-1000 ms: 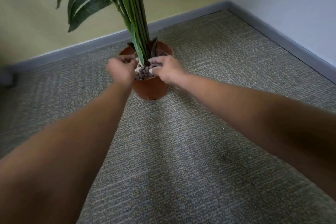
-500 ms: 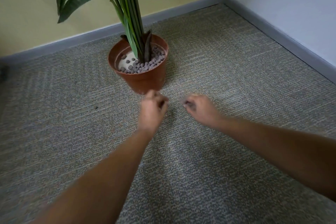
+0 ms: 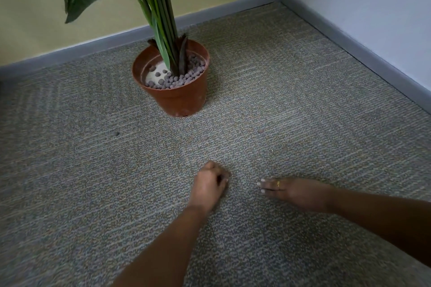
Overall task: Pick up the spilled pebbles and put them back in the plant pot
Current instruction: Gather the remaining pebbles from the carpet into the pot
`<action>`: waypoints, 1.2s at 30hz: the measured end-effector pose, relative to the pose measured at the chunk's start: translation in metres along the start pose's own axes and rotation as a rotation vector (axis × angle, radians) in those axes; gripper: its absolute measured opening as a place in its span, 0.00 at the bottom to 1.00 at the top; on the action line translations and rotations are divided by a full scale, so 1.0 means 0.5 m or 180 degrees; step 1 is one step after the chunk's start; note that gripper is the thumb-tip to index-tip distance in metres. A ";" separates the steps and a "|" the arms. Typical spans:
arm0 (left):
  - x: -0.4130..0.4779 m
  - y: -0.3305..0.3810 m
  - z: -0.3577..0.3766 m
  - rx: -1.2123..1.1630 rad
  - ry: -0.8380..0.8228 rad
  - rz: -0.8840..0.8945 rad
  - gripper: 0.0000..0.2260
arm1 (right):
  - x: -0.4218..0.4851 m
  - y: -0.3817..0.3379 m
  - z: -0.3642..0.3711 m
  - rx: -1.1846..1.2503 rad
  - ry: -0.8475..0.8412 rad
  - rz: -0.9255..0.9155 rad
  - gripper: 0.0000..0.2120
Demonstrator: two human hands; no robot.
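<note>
Pebbles (image 3: pixel 179 79) mostly fill my plant pot (image 3: pixel 173 98), rounded grey-brown beads heaped on one side with a pale bare patch showing beside the stems (image 3: pixel 163 18). Stragglers remain, I judge: one pebble (image 3: pixel 260 131) beyond my right hand (image 3: pixel 293 190), one dark speck (image 3: pixel 117 133) far off past my left hand (image 3: pixel 210 184). My left fingers are curled into a loose fist; whether they hold anything I cannot tell. My right fingers lie flat and empty on the nubby woven carpet (image 3: pixel 303 105). The pot is smooth terracotta-coloured plastic, well ahead of both hands.
</note>
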State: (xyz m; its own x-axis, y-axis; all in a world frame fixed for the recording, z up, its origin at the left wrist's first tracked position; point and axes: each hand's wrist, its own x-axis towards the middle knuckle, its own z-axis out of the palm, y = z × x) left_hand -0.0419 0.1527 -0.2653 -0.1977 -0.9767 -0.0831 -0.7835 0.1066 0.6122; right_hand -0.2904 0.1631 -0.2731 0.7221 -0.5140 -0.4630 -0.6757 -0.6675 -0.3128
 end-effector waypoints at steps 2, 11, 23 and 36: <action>0.002 -0.005 -0.004 -0.0024 0.0013 -0.0062 0.06 | 0.011 0.007 -0.018 -0.0062 -0.0104 0.0052 0.22; 0.010 -0.016 -0.023 0.0065 0.0021 -0.0063 0.06 | 0.099 0.032 -0.146 0.0095 0.1120 0.0730 0.19; 0.017 -0.042 -0.056 0.0139 0.0186 -0.0044 0.05 | 0.170 0.006 -0.160 -0.0289 0.0881 0.1806 0.10; 0.172 -0.006 -0.252 -0.1069 0.1736 -0.0817 0.02 | 0.297 -0.107 -0.429 0.1267 0.2875 0.1184 0.06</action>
State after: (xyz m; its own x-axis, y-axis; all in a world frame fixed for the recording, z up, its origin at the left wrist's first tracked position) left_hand 0.0176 0.0448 -0.1754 0.3632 -0.9268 0.0955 -0.5234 -0.1181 0.8439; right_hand -0.1152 0.0067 -0.1474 0.1911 -0.9696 0.1528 -0.7590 -0.2446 -0.6033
